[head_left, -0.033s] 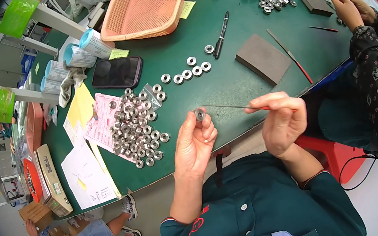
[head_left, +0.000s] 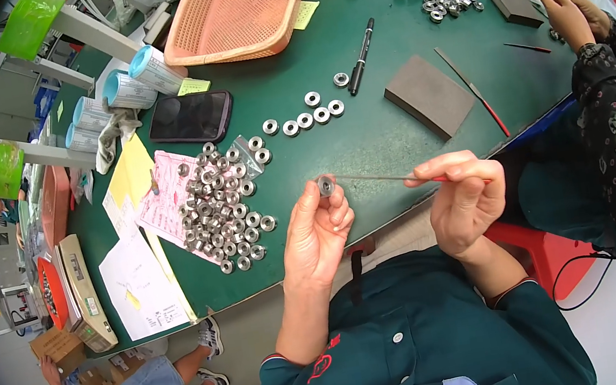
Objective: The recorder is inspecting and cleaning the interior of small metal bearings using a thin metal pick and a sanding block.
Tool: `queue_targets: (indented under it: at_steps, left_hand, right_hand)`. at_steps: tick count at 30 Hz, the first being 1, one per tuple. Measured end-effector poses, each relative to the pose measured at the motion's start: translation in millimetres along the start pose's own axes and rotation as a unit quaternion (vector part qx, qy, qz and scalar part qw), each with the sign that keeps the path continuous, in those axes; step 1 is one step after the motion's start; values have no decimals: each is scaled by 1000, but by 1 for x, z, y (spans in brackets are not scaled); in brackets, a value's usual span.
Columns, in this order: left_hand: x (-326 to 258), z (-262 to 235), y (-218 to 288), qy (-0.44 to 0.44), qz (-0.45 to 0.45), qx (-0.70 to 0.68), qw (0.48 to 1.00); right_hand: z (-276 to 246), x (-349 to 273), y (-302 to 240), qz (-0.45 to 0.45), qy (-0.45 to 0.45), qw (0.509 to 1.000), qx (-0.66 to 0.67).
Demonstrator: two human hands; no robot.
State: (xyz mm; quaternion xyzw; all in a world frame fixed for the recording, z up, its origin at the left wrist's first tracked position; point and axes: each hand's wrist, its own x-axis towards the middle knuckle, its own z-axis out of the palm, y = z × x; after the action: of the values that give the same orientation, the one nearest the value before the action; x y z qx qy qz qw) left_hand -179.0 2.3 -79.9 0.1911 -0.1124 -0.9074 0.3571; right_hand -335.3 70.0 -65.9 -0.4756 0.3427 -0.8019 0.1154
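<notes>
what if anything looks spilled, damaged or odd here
Nothing looks clearly spilled or damaged. At most, the heap of metal rings left of the left hand seems untidy: it covers part of the pink sheet and spreads past its edge onto the green tabletop.

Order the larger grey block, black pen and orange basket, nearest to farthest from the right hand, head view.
1. Larger grey block: beyond the right hand.
2. Black pen: farther out, left of the block.
3. Orange basket: left of the pen, top edge.

The right hand (head_left: 470, 198) hides part of the file (head_left: 379, 177), whose tip by the ring (head_left: 325, 186) is too fine to make out. The far basket (head_left: 231, 52) is cut off.
</notes>
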Motion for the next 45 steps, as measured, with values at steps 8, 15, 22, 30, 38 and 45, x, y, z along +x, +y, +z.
queue_targets:
  at_steps: [8,15,22,30,38,45]
  left_hand:
    - [-1,4,-8,-3,20,36,999]
    - [-3,10,-8,-14,3,24,1000]
    - [-1,16,-9,-14,13,53,998]
    - [-3,24,-9,2,43,60,997]
    - [-1,14,8,-31,89,-5,996]
    - [1,7,0,-37,77,41,996]
  right_hand:
    - [7,-8,1,6,-90,993,-81]
    - [8,-11,11,15,-22,998,-64]
    - [9,-7,10,38,-6,998,-47]
    - [8,-6,5,7,-48,997,-62]
    - [-21,11,-11,-44,79,993,-80]
    - [-10,8,-4,-71,-24,991,-110]
